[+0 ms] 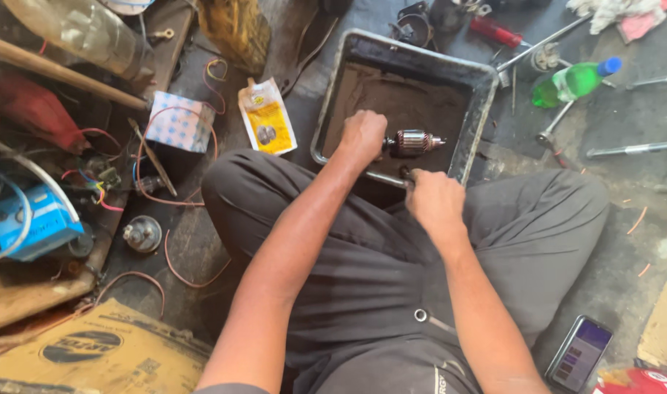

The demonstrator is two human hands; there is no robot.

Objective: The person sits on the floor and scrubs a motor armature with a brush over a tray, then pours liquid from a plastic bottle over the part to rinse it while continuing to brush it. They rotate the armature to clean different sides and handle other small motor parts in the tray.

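armature (412,143) sticks out sideways from left hand (363,136), which grips one end, long axis level over the tray (479,109). right hand (434,198), just below it, is closed on something small i cannot make out.

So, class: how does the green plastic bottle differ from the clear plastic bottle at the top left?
The green bottle is tinted green with a blue cap; the clear bottle is colourless, and its cap cannot be made out. The green bottle looks smaller and lies on grey floor to the right of the metal tray; the clear bottle lies among clutter. Both lie on their sides.
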